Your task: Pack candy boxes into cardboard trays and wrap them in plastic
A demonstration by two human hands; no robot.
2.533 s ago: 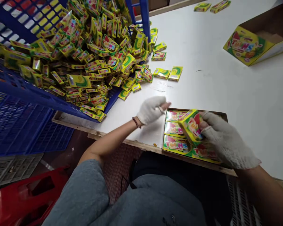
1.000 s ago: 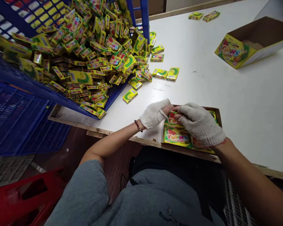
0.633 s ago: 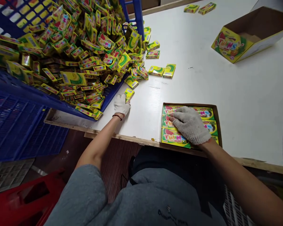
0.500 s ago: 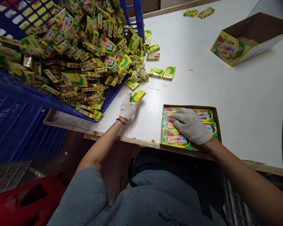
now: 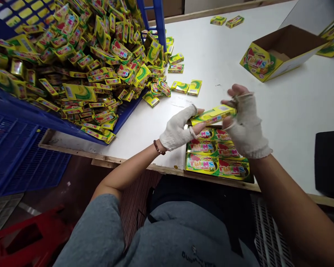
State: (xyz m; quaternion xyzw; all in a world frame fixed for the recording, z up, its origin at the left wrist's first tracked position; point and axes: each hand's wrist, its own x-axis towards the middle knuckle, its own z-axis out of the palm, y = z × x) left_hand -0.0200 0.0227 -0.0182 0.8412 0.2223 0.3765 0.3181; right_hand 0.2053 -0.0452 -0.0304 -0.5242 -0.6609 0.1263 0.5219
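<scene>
My left hand (image 5: 180, 128), in a white fingerless glove, grips one end of the small yellow-green candy box (image 5: 213, 114); it may be two boxes end to end, I cannot tell. At the other end, my gloved right hand (image 5: 246, 124) has thumb and fingers around it. Both hands are over the back part of a shallow cardboard tray (image 5: 251, 178), which hides some of its contents. Rows of "TWINS" candy boxes (image 5: 202, 163) lie face up in the tray, at the table's front edge.
A blue plastic basket (image 5: 158, 26), tipped towards the table, spills a heap of candy boxes (image 5: 80, 92). Several loose boxes (image 5: 179, 87) lie beside it. An open display carton (image 5: 258, 63) stands at the back right, and a black object (image 5: 330, 163) lies at the right.
My left hand has moved right from beside the basket, bringing the candy box over the tray. My right hand has lifted off the boxes in the tray and met it.
</scene>
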